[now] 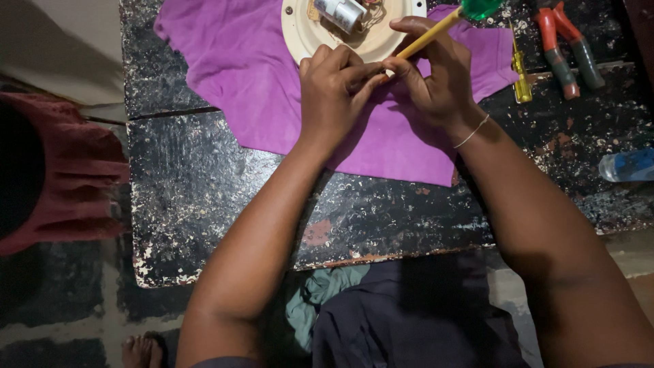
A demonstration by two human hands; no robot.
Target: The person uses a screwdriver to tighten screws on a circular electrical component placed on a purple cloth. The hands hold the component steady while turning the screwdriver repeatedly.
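Observation:
My right hand (pixel 436 78) grips a screwdriver (pixel 443 26) with a yellow shaft and a green handle, its tip pointing down toward my left fingers. My left hand (pixel 334 88) is pinched shut against that tip, on something too small to make out. Both hands hover over a purple cloth (pixel 252 82) at the near rim of a round cream-coloured housing (pixel 296 34). Inside the housing lie a white cylindrical part (pixel 340 12) and some wiring. A thin bangle circles my right wrist.
The cloth lies on a worn black table (pixel 204 197) with chipped paint. Red-handled pliers (pixel 565 48) and a small yellow screwdriver (pixel 522 75) lie at the back right. A clear plastic bottle (pixel 627 165) rests at the right edge. A person in red (pixel 61 170) sits at left.

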